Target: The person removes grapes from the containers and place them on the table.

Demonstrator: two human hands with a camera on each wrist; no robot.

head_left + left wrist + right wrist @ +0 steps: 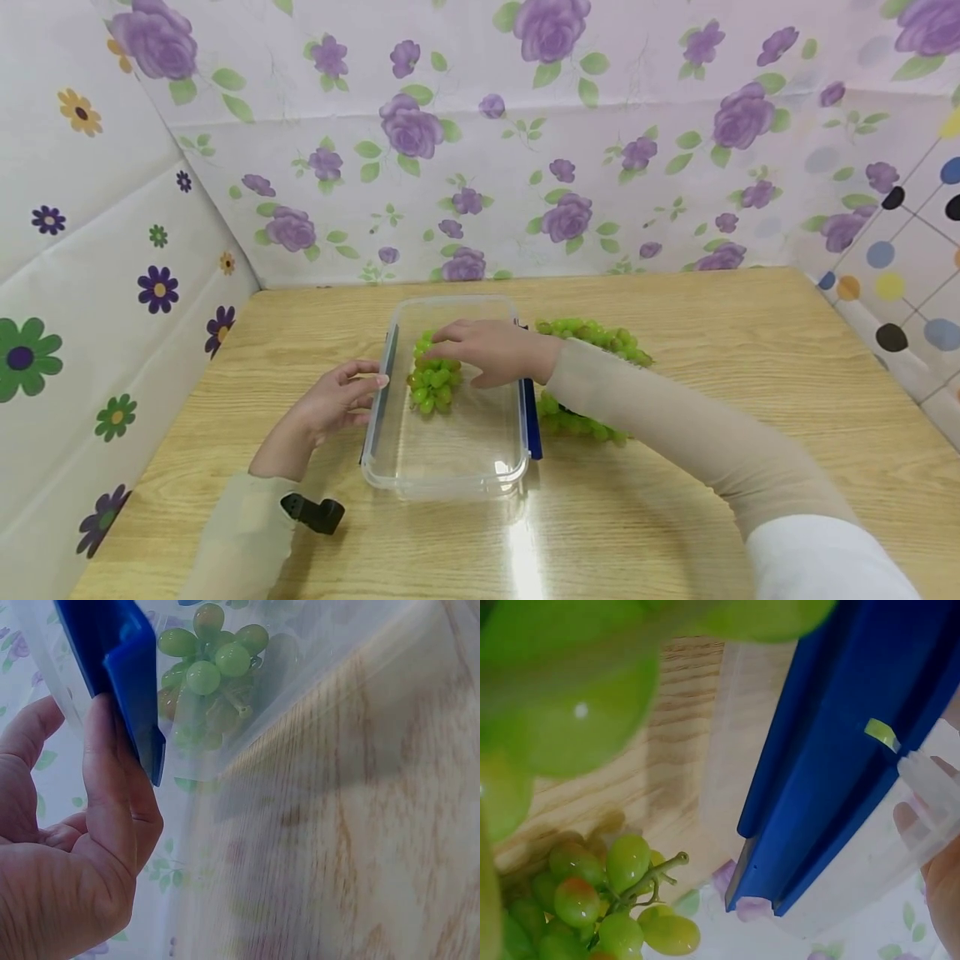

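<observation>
A clear plastic container [457,450] with blue side latches [533,421] stands on the table. Inside it lies a bunch of green grapes [433,387], also visible through the wall in the left wrist view. My left hand [337,400] holds the container's left rim, with fingers [109,780] against the blue latch. Reaching over the right rim, my right hand [495,350] hovers above the grapes with its fingers loosely spread. Its fingertips partly cover the bunch; whether they touch it I cannot tell. The right wrist view shows only part of this hand, at the right edge.
Right of the container, two more green grape bunches lie on the wooden table [712,350]: a far one [592,333] and a nearer one [581,425], partly under the right forearm. Flowered sheets [465,142] stand behind and beside the table.
</observation>
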